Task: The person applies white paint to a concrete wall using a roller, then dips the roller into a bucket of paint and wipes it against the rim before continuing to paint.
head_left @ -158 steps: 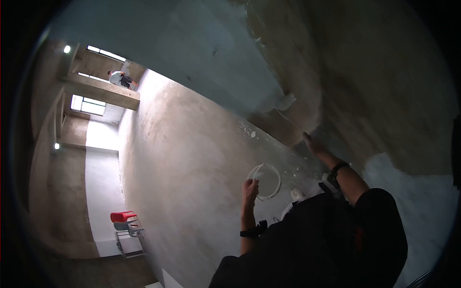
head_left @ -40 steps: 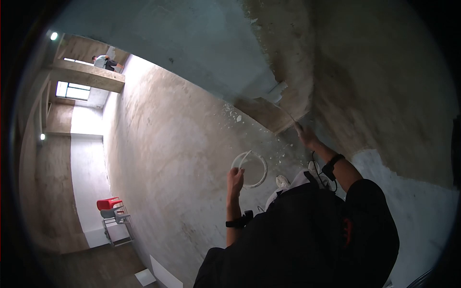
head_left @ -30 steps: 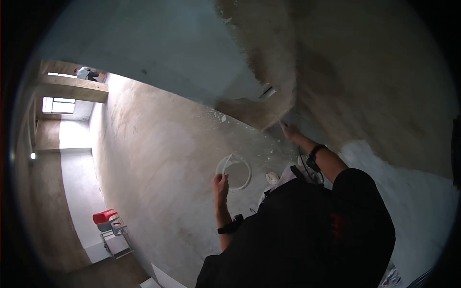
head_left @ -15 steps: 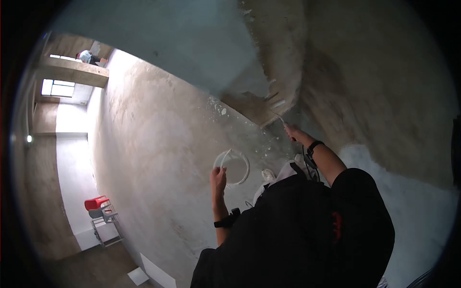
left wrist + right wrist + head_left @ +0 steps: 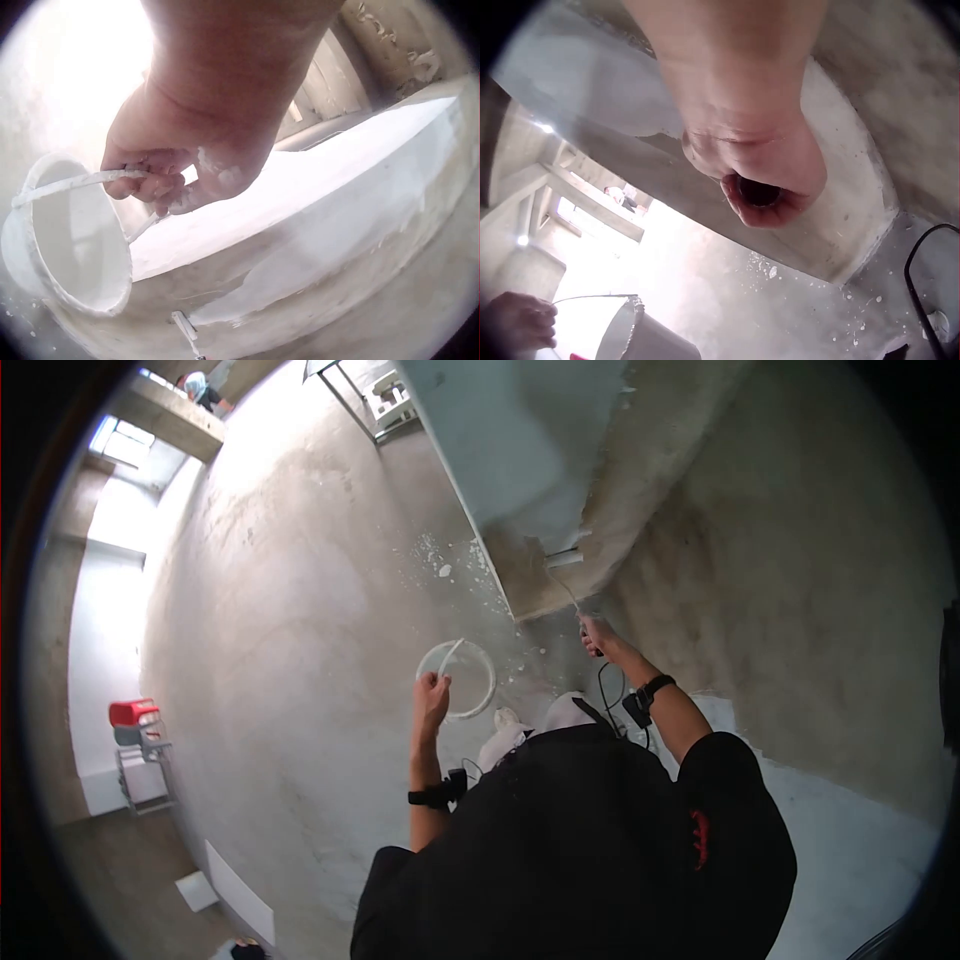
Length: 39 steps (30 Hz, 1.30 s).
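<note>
My left hand (image 5: 432,702) grips the handle of a white bucket (image 5: 490,678), fingers curled round it. In the left wrist view, white smears mark the hand, and the bucket's mouth (image 5: 79,232) faces the camera. My right hand (image 5: 602,636) grips a paint roller by its handle; the dark handle end (image 5: 759,192) shows inside the fist in the right wrist view. The roller's white head (image 5: 565,558) lies against the low part of the wall (image 5: 530,460), near its bottom edge, where white paint borders bare brown surface. The left wrist view shows this roller head (image 5: 184,325) too.
White splatters (image 5: 443,570) dot the floor beside the wall's foot. A dark cable (image 5: 606,690) hangs by my right wrist. Far left stand a red chair (image 5: 135,712) and a grey one; a person (image 5: 200,390) is at the far back. White panels (image 5: 240,892) lie lower left.
The head view has turned, bringing a table at the top into sight. The roller has shifted along the wall's low part within the right hand's grip. The left hand still holds the bucket.
</note>
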Each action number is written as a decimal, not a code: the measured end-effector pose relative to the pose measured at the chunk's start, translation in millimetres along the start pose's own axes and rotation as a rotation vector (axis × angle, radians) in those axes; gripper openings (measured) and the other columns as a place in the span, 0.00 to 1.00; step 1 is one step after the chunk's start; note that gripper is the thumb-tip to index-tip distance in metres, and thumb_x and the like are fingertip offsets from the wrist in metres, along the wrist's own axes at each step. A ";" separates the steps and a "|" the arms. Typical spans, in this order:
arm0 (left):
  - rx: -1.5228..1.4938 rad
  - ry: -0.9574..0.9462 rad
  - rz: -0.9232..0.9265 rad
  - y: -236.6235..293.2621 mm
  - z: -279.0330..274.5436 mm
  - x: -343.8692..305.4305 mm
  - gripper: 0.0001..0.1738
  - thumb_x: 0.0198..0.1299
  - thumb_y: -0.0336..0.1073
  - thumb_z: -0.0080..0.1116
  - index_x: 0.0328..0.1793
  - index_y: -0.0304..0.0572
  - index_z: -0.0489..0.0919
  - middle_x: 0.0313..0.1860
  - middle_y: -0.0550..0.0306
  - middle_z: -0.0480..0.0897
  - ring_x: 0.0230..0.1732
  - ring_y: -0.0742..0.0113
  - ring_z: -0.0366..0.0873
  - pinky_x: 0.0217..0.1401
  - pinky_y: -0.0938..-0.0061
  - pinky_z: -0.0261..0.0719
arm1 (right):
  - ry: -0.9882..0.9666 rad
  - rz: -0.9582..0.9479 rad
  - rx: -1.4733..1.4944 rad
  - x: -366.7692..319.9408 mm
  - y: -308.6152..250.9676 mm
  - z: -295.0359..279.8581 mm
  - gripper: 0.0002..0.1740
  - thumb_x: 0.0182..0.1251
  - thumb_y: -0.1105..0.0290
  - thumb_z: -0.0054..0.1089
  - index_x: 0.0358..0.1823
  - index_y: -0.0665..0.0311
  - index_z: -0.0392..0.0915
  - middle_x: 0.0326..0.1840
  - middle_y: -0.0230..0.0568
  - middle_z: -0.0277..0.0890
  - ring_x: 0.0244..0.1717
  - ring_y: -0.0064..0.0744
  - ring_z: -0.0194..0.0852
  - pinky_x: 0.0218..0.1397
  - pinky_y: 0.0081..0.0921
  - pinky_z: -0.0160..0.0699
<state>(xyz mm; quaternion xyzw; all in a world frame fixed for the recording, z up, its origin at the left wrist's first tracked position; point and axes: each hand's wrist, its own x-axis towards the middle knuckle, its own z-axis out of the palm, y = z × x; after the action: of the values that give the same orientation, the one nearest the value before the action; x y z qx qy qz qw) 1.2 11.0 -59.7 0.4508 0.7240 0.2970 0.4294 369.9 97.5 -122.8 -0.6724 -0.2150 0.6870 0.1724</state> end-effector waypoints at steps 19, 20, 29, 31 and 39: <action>0.168 0.043 0.071 -1.7 -5.2 -1.1 0.18 0.56 0.40 0.53 0.32 0.26 0.75 0.27 0.32 0.78 0.33 0.40 0.78 0.38 0.55 0.73 | -0.228 -0.872 0.236 -209.0 -85.2 35.0 0.30 0.74 0.37 0.32 0.29 0.57 0.61 0.12 0.25 0.49 0.07 0.17 0.40 0.10 0.19 0.43; 0.153 0.026 0.059 -1.7 -5.3 -1.3 0.18 0.56 0.40 0.53 0.32 0.25 0.75 0.27 0.33 0.78 0.33 0.40 0.78 0.38 0.55 0.73 | -0.273 -0.902 0.230 -208.5 -92.8 38.1 0.30 0.75 0.38 0.31 0.29 0.57 0.61 0.12 0.26 0.49 0.07 0.17 0.40 0.10 0.19 0.43; 0.123 0.032 0.106 -1.4 -6.8 -8.0 0.18 0.57 0.40 0.53 0.32 0.25 0.75 0.26 0.35 0.78 0.32 0.46 0.79 0.37 0.58 0.73 | -0.185 -1.027 0.248 -176.4 -113.6 65.1 0.29 0.75 0.38 0.33 0.28 0.56 0.62 0.12 0.26 0.50 0.10 0.18 0.43 0.13 0.20 0.42; 0.109 0.047 0.119 -2.0 -6.6 -5.9 0.18 0.57 0.40 0.53 0.33 0.25 0.75 0.26 0.36 0.78 0.32 0.46 0.78 0.37 0.59 0.73 | -0.193 -1.018 0.248 -149.3 -97.1 58.4 0.30 0.75 0.39 0.34 0.26 0.56 0.62 0.12 0.26 0.51 0.10 0.18 0.44 0.14 0.20 0.43; 0.140 -0.007 0.015 8.9 -9.1 -4.3 0.19 0.56 0.40 0.54 0.38 0.25 0.78 0.27 0.38 0.80 0.34 0.48 0.80 0.40 0.61 0.75 | -0.190 -0.743 0.301 -89.0 -36.0 48.6 0.33 0.74 0.39 0.36 0.20 0.58 0.61 0.10 0.26 0.52 0.09 0.19 0.47 0.13 0.19 0.47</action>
<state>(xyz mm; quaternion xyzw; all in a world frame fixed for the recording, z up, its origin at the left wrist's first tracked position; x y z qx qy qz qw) -2.4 10.4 -46.8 0.4860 0.7383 0.2473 0.3969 322.7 78.2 -28.1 -0.4498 -0.3555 0.6607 0.4845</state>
